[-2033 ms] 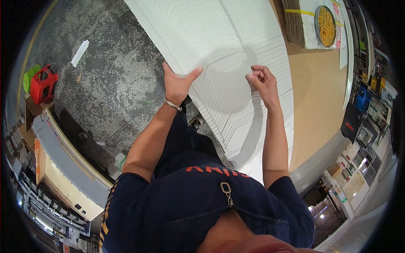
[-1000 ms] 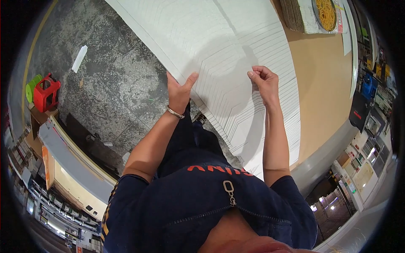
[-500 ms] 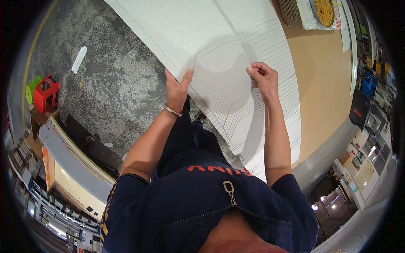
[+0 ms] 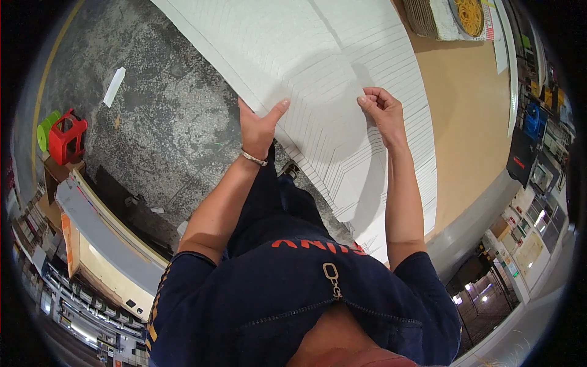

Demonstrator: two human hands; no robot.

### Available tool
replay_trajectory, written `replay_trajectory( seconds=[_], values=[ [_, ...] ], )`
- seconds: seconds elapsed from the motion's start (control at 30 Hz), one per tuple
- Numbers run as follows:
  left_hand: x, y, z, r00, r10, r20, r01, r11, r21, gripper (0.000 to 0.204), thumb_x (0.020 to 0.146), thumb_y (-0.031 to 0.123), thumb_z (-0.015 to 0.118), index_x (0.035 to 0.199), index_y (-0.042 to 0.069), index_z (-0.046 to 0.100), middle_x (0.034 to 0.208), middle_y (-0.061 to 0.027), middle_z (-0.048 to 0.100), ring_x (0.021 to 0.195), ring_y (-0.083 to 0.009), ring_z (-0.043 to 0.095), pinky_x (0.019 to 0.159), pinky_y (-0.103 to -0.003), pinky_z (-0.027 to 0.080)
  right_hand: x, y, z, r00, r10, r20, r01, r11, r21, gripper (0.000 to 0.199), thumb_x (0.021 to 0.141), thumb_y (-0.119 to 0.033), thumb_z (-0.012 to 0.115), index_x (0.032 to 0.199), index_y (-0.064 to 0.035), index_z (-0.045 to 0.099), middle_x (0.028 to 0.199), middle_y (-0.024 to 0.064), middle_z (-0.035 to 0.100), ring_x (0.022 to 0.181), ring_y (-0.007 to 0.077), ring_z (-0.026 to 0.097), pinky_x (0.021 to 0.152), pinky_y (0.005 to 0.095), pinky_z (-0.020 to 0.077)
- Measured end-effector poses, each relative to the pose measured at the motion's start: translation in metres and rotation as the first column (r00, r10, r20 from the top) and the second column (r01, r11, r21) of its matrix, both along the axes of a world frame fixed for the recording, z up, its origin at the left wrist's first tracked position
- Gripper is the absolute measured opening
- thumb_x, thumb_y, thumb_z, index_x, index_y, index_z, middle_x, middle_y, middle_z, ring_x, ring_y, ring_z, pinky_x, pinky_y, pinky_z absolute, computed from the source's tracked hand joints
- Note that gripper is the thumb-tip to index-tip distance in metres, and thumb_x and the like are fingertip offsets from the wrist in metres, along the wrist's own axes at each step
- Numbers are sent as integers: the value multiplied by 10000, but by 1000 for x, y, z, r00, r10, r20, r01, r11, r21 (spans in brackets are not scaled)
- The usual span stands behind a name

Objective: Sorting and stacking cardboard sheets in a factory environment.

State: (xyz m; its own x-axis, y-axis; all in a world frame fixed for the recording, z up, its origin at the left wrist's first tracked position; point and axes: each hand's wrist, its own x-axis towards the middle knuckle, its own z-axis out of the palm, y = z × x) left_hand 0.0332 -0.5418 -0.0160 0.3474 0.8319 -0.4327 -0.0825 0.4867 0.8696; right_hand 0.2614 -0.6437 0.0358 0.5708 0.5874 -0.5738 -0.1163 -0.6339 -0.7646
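A large white sheet point(image 4: 263, 49) with thin dark angular lines lies slanted in front of me, partly over a tan board. My left hand point(image 4: 258, 127) grips its left edge, thumb on top and the other fingers mostly hidden at or below the edge. Over the right part of the sheet, my right hand point(image 4: 385, 115) is closed in a pinch of thumb and forefinger. Whatever is between those fingertips is too small to make out. Shadows of my head and arm fall across the sheet.
The tan board point(image 4: 468, 116) carries a box with a round holder of yellow bands point(image 4: 469, 17) at the far right. On the speckled floor point(image 4: 165, 104) lies a white strip point(image 4: 114, 87). A red stool point(image 4: 67, 136) and a grey-topped panel point(image 4: 110, 226) are at left.
My left thumb has slid a little to the right over the sheet. Near it, the hexagonal outline has given way to fainter slanted lines. My right hand has hardly moved.
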Motion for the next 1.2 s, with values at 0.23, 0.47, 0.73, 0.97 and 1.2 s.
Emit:
replay_trajectory(
  seconds=[0.23,0.47,0.73,0.97,1.2],
  values=[
    [0,-1,-9,991,72,113,-71,997,-13,673,769,56,711,1283,-44,288,1225,-164,463,1115,-212,475,963,-329,378,4,-2,-4,1000,11,-29,-10,1000,16,279,771,-120,727,993,21,632,793,18,610,721,82,556,671,213,463],
    [3,0,-8,990,77,115,-72,996,-49,691,781,55,698,1304,-50,260,1245,-168,443,1130,-218,463,968,-328,372,4,-1,-3,999,29,-23,-29,1000,-9,279,769,-112,725,997,18,631,786,7,603,725,76,549,678,206,458],
    [3,5,-1,1000,11,26,-11,1000,28,671,742,56,740,1267,-39,333,1184,-150,500,1088,-208,493,940,-326,397,3,-5,-4,1000,15,1,-15,1000,8,290,767,-118,728,1009,11,632,781,-8,597,737,66,544,684,205,452],
    [5,3,-9,1000,7,17,-10,987,161,585,766,1,686,1249,-28,358,1177,-140,508,1069,-212,511,925,-326,414,10,-11,-6,995,98,-12,-98,995,1,257,776,-128,735,980,-16,628,772,-40,572,723,52,514,677,192,422],
    [7,-1,-14,995,97,30,-98,994,55,680,722,24,736,1252,-53,317,1191,-158,475,1082,-216,485,937,-324,396,7,-11,-3,994,106,-10,-106,994,30,195,780,-108,714,924,-16,619,722,-52,535,687,42,473,648,189,400]
  ],
)
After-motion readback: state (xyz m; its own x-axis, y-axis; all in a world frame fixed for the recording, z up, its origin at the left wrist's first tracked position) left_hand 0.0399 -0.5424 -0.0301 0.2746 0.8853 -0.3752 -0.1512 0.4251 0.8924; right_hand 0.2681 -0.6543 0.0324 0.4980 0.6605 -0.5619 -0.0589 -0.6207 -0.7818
